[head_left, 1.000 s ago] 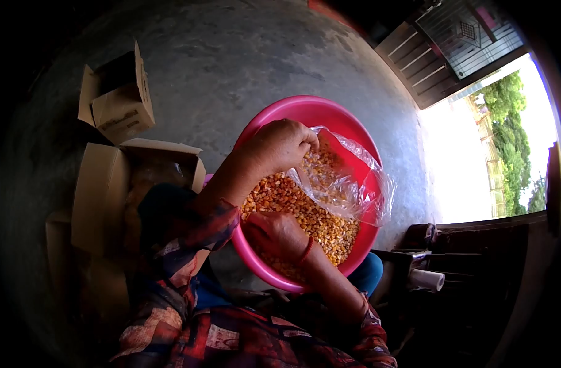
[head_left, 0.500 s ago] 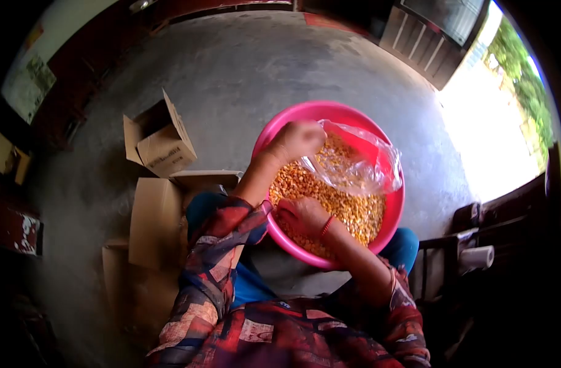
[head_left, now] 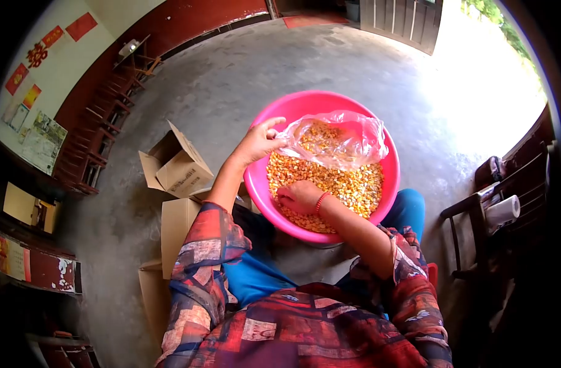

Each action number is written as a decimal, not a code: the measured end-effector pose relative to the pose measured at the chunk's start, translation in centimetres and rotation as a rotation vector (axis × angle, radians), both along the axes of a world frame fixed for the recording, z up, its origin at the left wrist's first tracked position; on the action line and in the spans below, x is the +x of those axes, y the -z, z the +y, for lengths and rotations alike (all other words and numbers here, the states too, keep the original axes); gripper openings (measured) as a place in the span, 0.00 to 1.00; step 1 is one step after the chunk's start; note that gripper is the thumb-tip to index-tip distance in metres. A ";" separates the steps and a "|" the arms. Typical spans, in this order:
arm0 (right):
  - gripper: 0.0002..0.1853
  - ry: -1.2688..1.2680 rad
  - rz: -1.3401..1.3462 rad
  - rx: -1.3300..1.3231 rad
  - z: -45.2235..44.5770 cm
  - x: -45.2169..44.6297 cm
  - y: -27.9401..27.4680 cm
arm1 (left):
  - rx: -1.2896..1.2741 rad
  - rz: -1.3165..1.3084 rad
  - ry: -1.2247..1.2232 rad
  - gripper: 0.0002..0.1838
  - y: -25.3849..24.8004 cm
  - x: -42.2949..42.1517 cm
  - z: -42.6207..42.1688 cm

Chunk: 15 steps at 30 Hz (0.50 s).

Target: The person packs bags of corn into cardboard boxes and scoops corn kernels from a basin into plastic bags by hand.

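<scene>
Loosely open, left hand (head_left: 260, 143) meets crinkled plastic (head_left: 354, 147); right hand (head_left: 302, 197) curls over golden kernels (head_left: 355, 190), grip unclear.

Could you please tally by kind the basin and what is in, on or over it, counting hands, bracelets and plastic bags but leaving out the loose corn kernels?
Pink basin: 1
Clear plastic bag: 1
Hands: 2 (left hand, right hand)
Red bracelet: 1
Total: 5

1. We see a shirt (head_left: 292, 328) patterned in red, dark blue and pale pinkish blocks.
2. Its left sleeve (head_left: 203, 257) and right sleeve (head_left: 418, 300) carry the same print.
3. We make out blue trousers (head_left: 254, 279).
4. Around the right wrist (head_left: 329, 207) we spot a thin red bracelet (head_left: 321, 202).
</scene>
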State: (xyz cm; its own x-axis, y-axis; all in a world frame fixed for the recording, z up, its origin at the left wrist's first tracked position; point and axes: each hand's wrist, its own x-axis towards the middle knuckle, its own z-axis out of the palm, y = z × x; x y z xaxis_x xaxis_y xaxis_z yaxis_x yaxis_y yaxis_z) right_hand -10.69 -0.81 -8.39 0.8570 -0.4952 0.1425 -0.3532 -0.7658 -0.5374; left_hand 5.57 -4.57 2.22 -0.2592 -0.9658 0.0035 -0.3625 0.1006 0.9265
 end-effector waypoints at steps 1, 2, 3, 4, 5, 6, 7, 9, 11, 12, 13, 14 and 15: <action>0.11 -0.011 -0.018 -0.017 -0.6 -0.4 1.9 | 0.032 -0.002 0.014 0.31 1.9 -0.4 -0.2; 0.11 -0.006 -0.030 -0.008 -0.6 -0.3 1.4 | 0.091 0.001 0.043 0.30 1.7 -0.5 -0.3; 0.11 -0.005 -0.035 -0.011 -0.7 -0.4 1.2 | 0.058 -0.015 0.069 0.28 2.0 -0.5 -0.5; 0.12 -0.009 -0.047 -0.009 -0.6 -0.5 1.0 | 0.065 -0.076 0.068 0.24 2.4 -0.4 -0.7; 0.12 -0.014 -0.059 -0.003 -0.4 -0.5 1.0 | 0.073 -0.089 0.063 0.21 2.9 -0.3 -0.9; 0.12 -0.017 -0.063 -0.003 -0.4 -0.5 1.1 | 0.080 -0.101 0.059 0.19 3.4 -0.1 -1.2; 0.10 -0.019 -0.094 -0.024 -0.4 -0.5 1.2 | 0.079 -0.104 0.056 0.19 3.3 -0.1 -1.1; 0.09 -0.034 -0.123 -0.065 -1.2 -0.8 2.8 | 0.106 -0.219 0.107 0.12 4.6 -0.2 -1.4; 0.12 -0.010 -0.042 -0.027 -0.8 -0.8 2.0 | 0.069 -0.316 0.105 0.10 4.5 0.0 -1.3; 0.12 -0.020 -0.042 -0.028 -0.8 -0.8 2.2 | 0.037 -0.411 0.107 0.08 4.6 0.1 -1.2; 0.12 -0.021 -0.052 -0.032 -0.9 -0.7 2.3 | 0.034 -0.388 0.102 0.07 4.6 0.1 -1.1; 0.12 -0.020 -0.062 -0.034 -0.9 -0.7 2.4 | 0.035 -0.389 0.094 0.07 4.6 0.2 -1.1; 0.12 -0.033 -0.060 -0.044 -1.8 -0.8 4.1 | -0.006 -0.406 0.079 0.07 6.1 0.1 -1.6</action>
